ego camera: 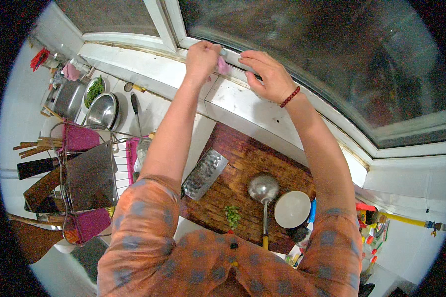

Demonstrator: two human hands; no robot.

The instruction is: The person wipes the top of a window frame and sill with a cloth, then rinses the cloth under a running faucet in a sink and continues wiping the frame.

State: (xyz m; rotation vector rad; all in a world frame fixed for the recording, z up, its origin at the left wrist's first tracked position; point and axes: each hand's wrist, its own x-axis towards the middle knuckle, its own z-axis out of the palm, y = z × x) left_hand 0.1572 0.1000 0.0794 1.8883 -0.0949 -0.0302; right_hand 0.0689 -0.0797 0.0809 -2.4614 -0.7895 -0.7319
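Both of my arms reach forward to the white window frame [356,148] above the tiled sill. My left hand [202,59] is closed at the lower frame, with a pink cloth [223,65] showing beside its fingers; how it grips the cloth is partly hidden. To its right, my right hand [269,76], with a dark red bead bracelet [290,97] at the wrist, has its fingers spread near the frame and holds nothing visible. Below the sill lies a wooden cutting board [245,152] bearing a cleaver [205,174], a metal ladle [264,188], chopped greens [232,216] and a white bowl [292,209].
At left stand a wire knife rack [64,185] with cleavers and chopsticks, a steel bowl [102,110] and a plate of green vegetables [94,92]. A spatula [134,104] lies near them. Bottles [369,239] and a yellow hose [401,219] are at right.
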